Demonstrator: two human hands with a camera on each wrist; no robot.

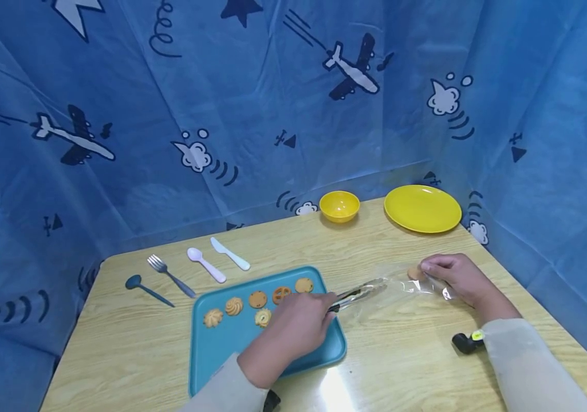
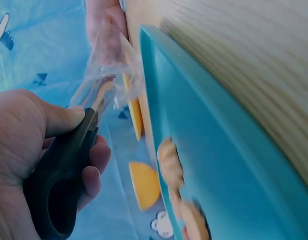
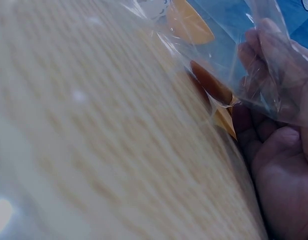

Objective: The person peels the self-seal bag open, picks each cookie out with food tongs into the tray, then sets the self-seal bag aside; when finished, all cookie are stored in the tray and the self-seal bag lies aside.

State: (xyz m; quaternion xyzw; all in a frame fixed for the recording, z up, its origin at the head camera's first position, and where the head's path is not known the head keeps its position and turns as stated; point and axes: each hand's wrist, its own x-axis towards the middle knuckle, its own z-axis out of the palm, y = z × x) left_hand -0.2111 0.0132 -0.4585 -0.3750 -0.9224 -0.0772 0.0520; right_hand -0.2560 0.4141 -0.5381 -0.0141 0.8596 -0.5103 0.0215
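Observation:
My left hand [image 1: 293, 323] grips black-handled metal tongs [image 1: 357, 293] above the tray's right side; in the left wrist view, the thumb lies along the black handle [image 2: 61, 165]. The metal tips of the tongs reach into the mouth of a clear plastic bag [image 1: 398, 285]. At the bag's far end my right hand [image 1: 460, 279] holds the film between thumb and fingers. A round brown cookie [image 1: 416, 273] lies inside the bag, close to those fingertips. Several cookies [image 1: 233, 306] and a pretzel-shaped one [image 1: 281, 294] sit on the blue-green tray [image 1: 216, 352].
Behind stand a yellow bowl [image 1: 339, 207] and a yellow plate [image 1: 422, 209]. To the left lie a dark spoon [image 1: 149, 290], a fork [image 1: 172, 276], a pale spoon [image 1: 207, 265] and a pale knife [image 1: 229, 253]. A blue patterned curtain [image 1: 252, 114] borders the table.

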